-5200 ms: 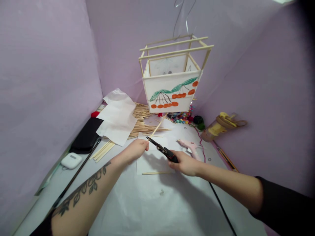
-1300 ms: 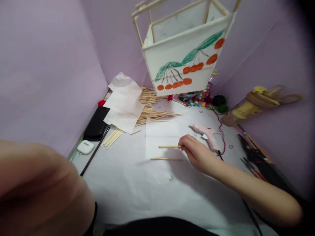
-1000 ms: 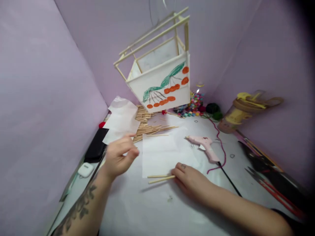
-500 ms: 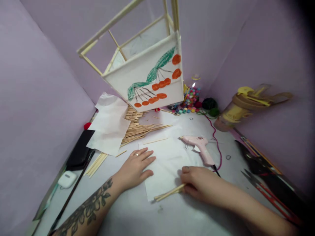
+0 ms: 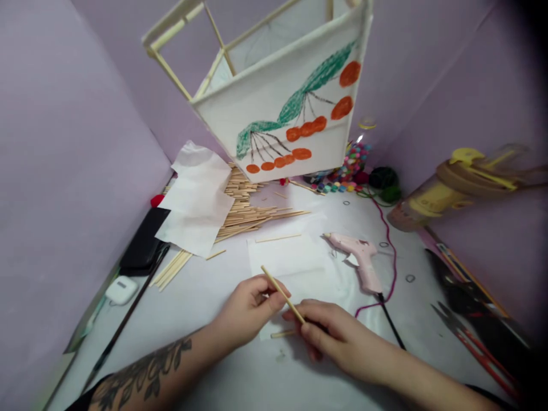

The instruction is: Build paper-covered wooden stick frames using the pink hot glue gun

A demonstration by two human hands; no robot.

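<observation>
A thin wooden stick [image 5: 277,285] slants between my two hands above the table. My right hand [image 5: 331,331] pinches its lower end between thumb and fingers. Closer to its upper end, my left hand [image 5: 257,305] has thumb and fingers closed around it. Beneath my hands lies a sheet of white paper [image 5: 282,260], partly covered by them. Another stick [image 5: 280,334] rests near the sheet's front edge, its right end hidden by my right hand. Along the far part of the sheet lies a thinner stick [image 5: 278,238].
A paper-sided stick frame with painted cherries [image 5: 299,114] hangs above. A pink glue gun [image 5: 357,254] lies right, near pliers [image 5: 471,342] and a tumbler [image 5: 449,188]. Piled sticks [image 5: 244,220], loose paper [image 5: 194,205], a black case [image 5: 145,242] and a white earbud case [image 5: 122,290] are left.
My left hand has risen off the paper and closed on a stick. My right hand has lifted that stick and tilted it; another stays on the sheet. The camera view has shifted.
</observation>
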